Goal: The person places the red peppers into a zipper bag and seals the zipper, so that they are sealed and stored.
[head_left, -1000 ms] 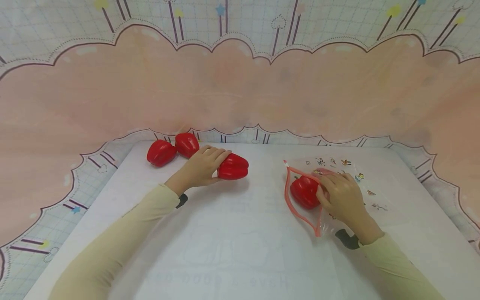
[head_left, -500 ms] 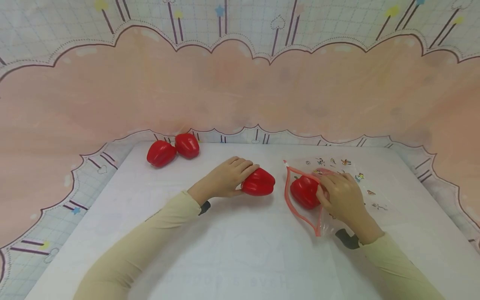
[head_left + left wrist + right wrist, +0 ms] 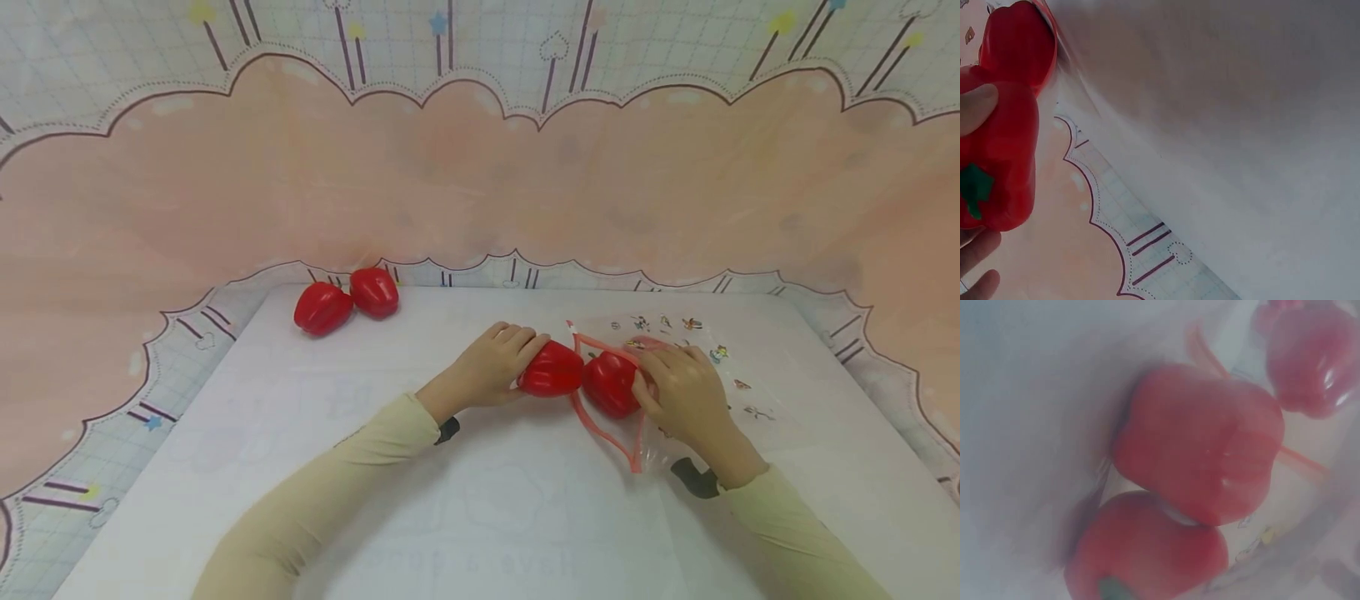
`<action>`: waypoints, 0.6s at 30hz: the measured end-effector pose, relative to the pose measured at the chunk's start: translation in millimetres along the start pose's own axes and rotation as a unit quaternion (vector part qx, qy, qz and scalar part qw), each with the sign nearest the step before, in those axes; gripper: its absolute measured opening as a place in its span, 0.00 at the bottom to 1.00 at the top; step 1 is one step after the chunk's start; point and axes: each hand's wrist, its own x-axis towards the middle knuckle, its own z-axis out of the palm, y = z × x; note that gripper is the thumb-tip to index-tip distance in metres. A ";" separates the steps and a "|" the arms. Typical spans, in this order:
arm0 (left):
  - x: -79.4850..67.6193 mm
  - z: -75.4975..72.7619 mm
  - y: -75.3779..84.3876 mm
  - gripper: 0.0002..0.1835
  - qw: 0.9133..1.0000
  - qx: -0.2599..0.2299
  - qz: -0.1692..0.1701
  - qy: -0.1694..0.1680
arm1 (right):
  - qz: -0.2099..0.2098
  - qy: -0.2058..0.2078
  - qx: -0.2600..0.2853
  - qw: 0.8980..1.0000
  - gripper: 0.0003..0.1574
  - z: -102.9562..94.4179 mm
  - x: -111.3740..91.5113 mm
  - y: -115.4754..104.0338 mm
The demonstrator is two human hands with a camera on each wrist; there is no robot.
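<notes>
My left hand [image 3: 491,367] grips a red bell pepper [image 3: 553,369] by its stem end, thumb and fingers round its sides. Its far end overlaps the pink-edged mouth of a clear zip bag [image 3: 738,354] printed with small figures. Just inside that mouth lies a second bell pepper [image 3: 611,383]. My right hand [image 3: 686,400] holds the bag's upper film by the opening, thumb beside that pepper. Through cloudy film, the right wrist view shows a pepper [image 3: 1200,447] against another with a green stem [image 3: 1144,547]. In the left wrist view, the held pepper [image 3: 1007,150] meets the one at the mouth.
Two more red bell peppers [image 3: 323,308] [image 3: 374,292] lie side by side at the back left of the white table [image 3: 480,492]. A patterned peach and white cloth [image 3: 480,183] rises behind the table and runs along its sides.
My left hand has carried its bell pepper rightward and slightly nearer, from the back middle of the table to the bag's mouth. The right hand and the bag have stayed put.
</notes>
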 end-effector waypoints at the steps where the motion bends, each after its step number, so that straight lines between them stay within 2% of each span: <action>1: 0.9 0.5 1.5 0.39 1.000 0.000 -0.003 -0.003 | -0.001 0.000 0.001 1.000 0.18 0.2 -0.1 0.0; 7: 6.0 5.1 7.8 0.38 1.000 -0.003 -0.018 -0.021 | -0.002 -0.001 0.004 1.000 0.17 1.1 -0.3 -0.3; 18: 15.6 14.1 13.3 0.39 0.999 -0.019 -0.015 -0.026 | -0.012 0.006 0.006 1.000 0.10 2.8 0.4 -1.8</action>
